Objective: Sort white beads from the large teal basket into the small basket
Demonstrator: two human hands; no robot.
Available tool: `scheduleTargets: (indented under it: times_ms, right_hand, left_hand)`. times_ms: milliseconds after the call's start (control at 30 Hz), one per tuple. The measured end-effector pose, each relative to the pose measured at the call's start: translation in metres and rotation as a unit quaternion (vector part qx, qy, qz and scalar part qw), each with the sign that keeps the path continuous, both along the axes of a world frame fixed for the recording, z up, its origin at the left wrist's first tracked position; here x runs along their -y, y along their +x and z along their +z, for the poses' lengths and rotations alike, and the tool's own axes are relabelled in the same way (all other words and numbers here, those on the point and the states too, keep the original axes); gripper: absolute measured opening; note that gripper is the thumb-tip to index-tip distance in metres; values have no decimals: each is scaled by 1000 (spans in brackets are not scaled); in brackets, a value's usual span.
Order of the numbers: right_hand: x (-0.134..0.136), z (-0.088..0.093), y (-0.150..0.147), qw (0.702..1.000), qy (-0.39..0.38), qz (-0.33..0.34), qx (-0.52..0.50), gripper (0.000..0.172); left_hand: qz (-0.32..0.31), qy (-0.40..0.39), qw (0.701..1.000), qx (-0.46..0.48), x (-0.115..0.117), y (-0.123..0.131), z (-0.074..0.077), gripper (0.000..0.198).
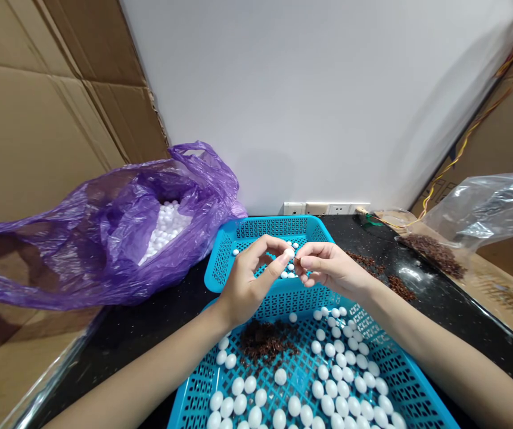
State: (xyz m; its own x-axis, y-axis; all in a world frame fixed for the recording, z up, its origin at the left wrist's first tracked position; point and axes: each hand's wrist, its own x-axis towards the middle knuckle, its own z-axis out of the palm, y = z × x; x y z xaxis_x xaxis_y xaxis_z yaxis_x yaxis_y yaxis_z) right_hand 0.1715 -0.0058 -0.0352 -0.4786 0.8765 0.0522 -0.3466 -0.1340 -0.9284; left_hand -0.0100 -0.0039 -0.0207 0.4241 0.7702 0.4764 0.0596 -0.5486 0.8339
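My left hand [252, 279] pinches a small white ball [289, 253] between thumb and forefinger. Close beside the ball, the thumb and forefinger of my right hand [330, 265] are pressed together; whatever they hold, if anything, is too small to make out. Both hands are above the rear blue basket [220, 256], where several white balls [291, 267] lie. A larger blue basket [401, 363] stands in front, below my forearms. It holds many loose white balls [341, 360] and a heap of small dark brown pieces [264, 342].
On the left, a purple plastic bag [126, 250] gapes over more white balls [167, 226]. More brown bits [399, 288] lie on the black tabletop [453, 322]. A clear bag [488, 208], brown pieces [435, 253], wall sockets [316, 208] and yellow-red wires [470, 134] are at the right and back.
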Motion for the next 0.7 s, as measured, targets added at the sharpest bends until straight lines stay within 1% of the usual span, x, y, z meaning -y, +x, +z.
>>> scheduleTargets:
  times_ms: [300, 533, 700]
  right_hand:
    - [-2, 0, 0, 1000, -14, 0, 0, 21]
    - [-3, -2, 1, 1000, -13, 8, -8, 20]
    - [-3, -3, 1, 1000, -17, 11, -16, 18]
  left_hand:
    - [2, -15, 1000, 6, 0, 1, 0, 14]
    - [-11, -17, 1000, 13, -2, -1, -5, 11]
    - [-8, -18, 1000, 19, -1, -1, -5, 11]
